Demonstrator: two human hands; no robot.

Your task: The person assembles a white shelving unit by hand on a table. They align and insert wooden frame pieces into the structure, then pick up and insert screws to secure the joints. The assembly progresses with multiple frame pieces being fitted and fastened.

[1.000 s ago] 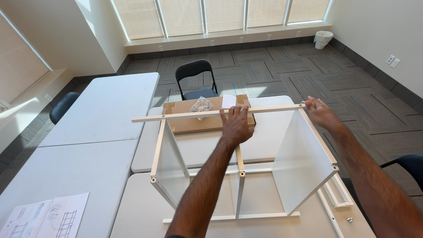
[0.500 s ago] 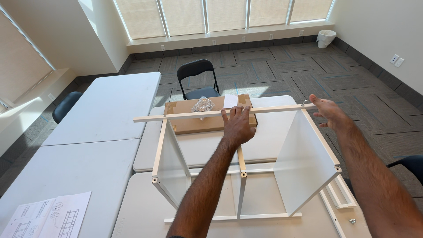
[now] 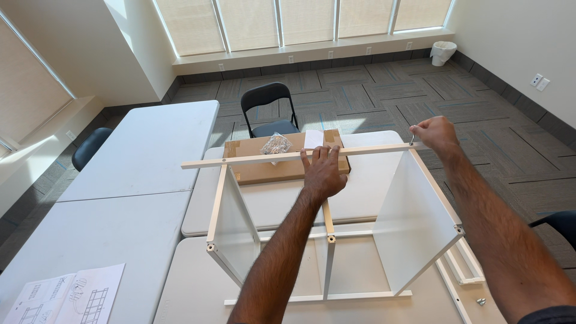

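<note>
Two bare hands work on a white furniture frame (image 3: 324, 240) that stands on a white table (image 3: 198, 294). The frame has three upright white panels, and a long white rail (image 3: 252, 159) lies across their top edges, from the left panel (image 3: 231, 225) to the right panel (image 3: 414, 222).

The left hand (image 3: 323, 174) lies flat on the rail near its middle, just above the thin centre panel (image 3: 327, 252). Its fingers (image 3: 318, 155) are spread and stretched over the rail; the hand presses down and does not close around anything. The right hand (image 3: 435, 133) is at the right end of the rail, above the top corner of the right panel. Its fingers are curled and pinch a small dark object (image 3: 412, 140) at that corner. It is too small to tell what it is, perhaps a screw or a small tool.

Behind the frame, on the same table, lies a flat brown cardboard box (image 3: 282, 168). On the box there is a clear plastic bag (image 3: 276, 144) with small parts and a white sheet of paper (image 3: 313, 139). At the right edge of the table, more white frame pieces (image 3: 465, 270) lie flat, and a small metal fitting (image 3: 480, 302) is near them.

On the grey table at the left, an instruction sheet (image 3: 66, 294) with line drawings lies near the lower corner. One black folding chair (image 3: 268, 108) stands behind the tables on the patterned carpet, and a white waste bin (image 3: 443, 53) stands in the far corner under the windows.
</note>
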